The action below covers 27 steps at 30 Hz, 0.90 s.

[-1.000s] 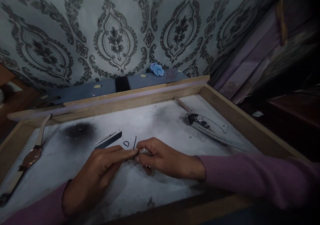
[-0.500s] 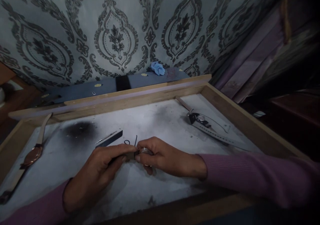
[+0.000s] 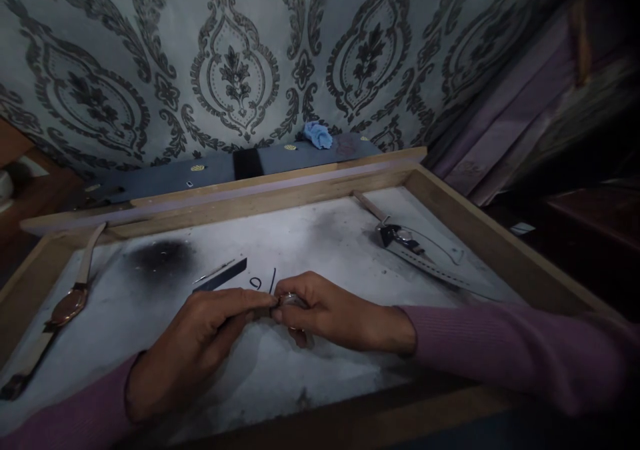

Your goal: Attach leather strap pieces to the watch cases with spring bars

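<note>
My right hand [image 3: 340, 313] is closed around a small wristwatch [image 3: 291, 299], its round metallic case showing between thumb and fingers. My left hand [image 3: 187, 337] pinches at the case's left side, where its fingers meet those of the right. What lies inside the left fingers is mostly hidden; a dark strap showed there a moment earlier. Just beyond the fingertips lie a small black loop [image 3: 255, 282] and a thin dark strip [image 3: 273, 281]. A flat dark bar [image 3: 225, 275] with a slim metallic tool alongside rests above my left hand.
A wooden-rimmed tray [image 3: 280, 193] with a white, stained bottom surrounds the work. At its left lies a brown-faced watch [image 3: 69, 307] on a pale strap. Another watch [image 3: 404, 235] and straps lie at the right. Behind the rim is a crumpled blue cloth [image 3: 318, 135].
The view has shifted slightly. My hands keep nearly the same grip, and the dark strap piece between the left fingers now shows less.
</note>
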Tool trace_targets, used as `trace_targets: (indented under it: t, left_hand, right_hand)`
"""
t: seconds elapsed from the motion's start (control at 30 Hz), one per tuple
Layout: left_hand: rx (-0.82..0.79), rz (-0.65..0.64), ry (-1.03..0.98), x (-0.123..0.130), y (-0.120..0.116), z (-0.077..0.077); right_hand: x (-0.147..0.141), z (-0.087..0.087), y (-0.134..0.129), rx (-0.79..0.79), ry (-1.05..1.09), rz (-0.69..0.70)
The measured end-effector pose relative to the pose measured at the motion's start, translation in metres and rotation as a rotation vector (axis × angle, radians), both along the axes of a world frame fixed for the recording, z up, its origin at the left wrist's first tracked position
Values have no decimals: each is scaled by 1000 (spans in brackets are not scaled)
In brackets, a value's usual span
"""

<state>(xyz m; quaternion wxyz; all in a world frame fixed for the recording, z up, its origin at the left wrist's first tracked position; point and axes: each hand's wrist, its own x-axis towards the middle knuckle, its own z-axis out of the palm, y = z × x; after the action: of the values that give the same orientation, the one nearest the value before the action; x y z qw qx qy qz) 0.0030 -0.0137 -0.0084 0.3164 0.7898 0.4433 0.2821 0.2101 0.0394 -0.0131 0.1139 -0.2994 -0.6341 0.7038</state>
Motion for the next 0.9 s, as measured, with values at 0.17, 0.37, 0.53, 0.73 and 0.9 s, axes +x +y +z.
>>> trace_targets:
  t: [0.17, 0.37, 0.53, 0.73, 0.9]
  left_hand:
    - [-24, 5, 8, 2, 1, 2]
    - [-41, 0, 2, 3, 3, 7]
    - [-70, 15, -21, 4, 2, 8]
    - [-109, 4, 1, 3, 1, 6]
    - [-110, 12, 4, 3, 1, 8]
  right_hand:
    - [0, 1, -1, 0, -14, -2]
    - [0, 0, -2, -26, 22, -19]
    - [0, -3, -2, -10, 46, -18]
    - [0, 0, -3, 43, -6, -16]
    - [-1, 1, -3, 25, -5, -17]
